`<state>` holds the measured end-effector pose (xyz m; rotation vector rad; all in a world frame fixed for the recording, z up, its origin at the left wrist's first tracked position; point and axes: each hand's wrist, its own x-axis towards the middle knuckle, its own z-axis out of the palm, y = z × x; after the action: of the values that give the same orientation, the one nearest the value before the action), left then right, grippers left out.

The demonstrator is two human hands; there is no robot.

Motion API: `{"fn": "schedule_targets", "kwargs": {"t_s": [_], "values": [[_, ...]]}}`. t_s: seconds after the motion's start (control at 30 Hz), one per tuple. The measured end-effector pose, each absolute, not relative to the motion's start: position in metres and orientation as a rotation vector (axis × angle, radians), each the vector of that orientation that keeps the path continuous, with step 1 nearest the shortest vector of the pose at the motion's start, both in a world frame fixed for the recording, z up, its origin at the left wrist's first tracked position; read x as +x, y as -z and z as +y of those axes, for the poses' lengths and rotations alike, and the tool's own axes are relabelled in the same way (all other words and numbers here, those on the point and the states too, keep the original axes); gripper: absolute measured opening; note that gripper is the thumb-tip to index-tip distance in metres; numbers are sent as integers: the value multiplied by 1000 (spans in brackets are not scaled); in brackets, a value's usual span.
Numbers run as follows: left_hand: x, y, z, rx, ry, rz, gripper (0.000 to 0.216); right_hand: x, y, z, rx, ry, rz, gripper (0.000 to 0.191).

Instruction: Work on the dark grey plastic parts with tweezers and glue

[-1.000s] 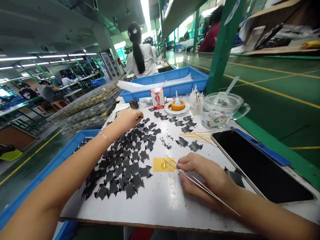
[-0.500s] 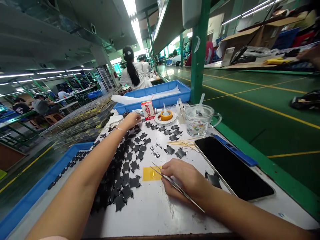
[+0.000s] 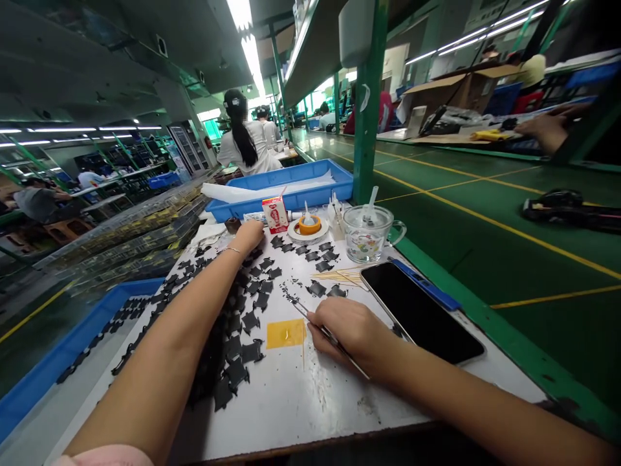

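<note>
My right hand [image 3: 352, 327] holds a pair of metal tweezers [image 3: 334, 340]. Their tips lie at a scatter of tiny black bits [image 3: 287, 289] on the white table. Just left of that hand is a yellow film square [image 3: 279, 334] with a shiny drop on it. My left hand [image 3: 251, 236] reaches to the far side, close to a red-and-white drink carton [image 3: 275, 215]. Its fingers are curled together and mostly hidden, so what they grip is unclear. Many flat black parts [image 3: 251, 321] spread beneath and beside my left forearm.
A phone [image 3: 422, 310] and a glass mug [image 3: 367, 236] stand at the right, near thin wooden sticks [image 3: 339, 276]. Orange tape [image 3: 309, 224] sits behind. Blue trays [image 3: 334, 188] are at the back and left. A co-worker [image 3: 247, 145] sits ahead, beside a green post [image 3: 365, 129].
The tweezers' tips have moved from over the yellow film up to the tiny black bits. My left hand stays near the carton, drawn back slightly. The whole view has shifted a little.
</note>
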<state>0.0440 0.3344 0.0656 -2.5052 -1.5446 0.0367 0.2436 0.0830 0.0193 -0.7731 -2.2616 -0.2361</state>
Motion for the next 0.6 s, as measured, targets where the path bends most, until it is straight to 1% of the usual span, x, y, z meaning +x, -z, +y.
{"fn": "schedule_targets", "kwargs": {"t_s": [0.07,0.17,0.23,0.3,0.33,0.4,0.43,0.5,0.6], "values": [[39,-77,322,-2464,-12,-1521,33,250,-31,76,-741,376,-2483,23],[26,-91,285,-2416,39,-1434,29,255,-40,61,-781,572,-2680,19],[18,-95,242,-2406,91,-1315,23,256,-36,52,-806,654,-2747,18],[14,-92,187,-2420,164,-1114,11,254,-30,47,-822,711,-2784,16],[14,-88,156,-2431,218,-982,8,252,-28,47,-831,736,-2793,15],[15,-74,99,-2401,377,-717,26,247,-27,48,-855,788,-2794,13],[16,-64,74,-2376,435,-614,30,244,-28,49,-861,817,-2781,13],[19,-41,37,-2290,549,-436,26,236,-33,54,-828,869,-2742,14],[22,-9,15,-2247,601,-517,13,223,-37,62,-661,870,-2723,17]]}}
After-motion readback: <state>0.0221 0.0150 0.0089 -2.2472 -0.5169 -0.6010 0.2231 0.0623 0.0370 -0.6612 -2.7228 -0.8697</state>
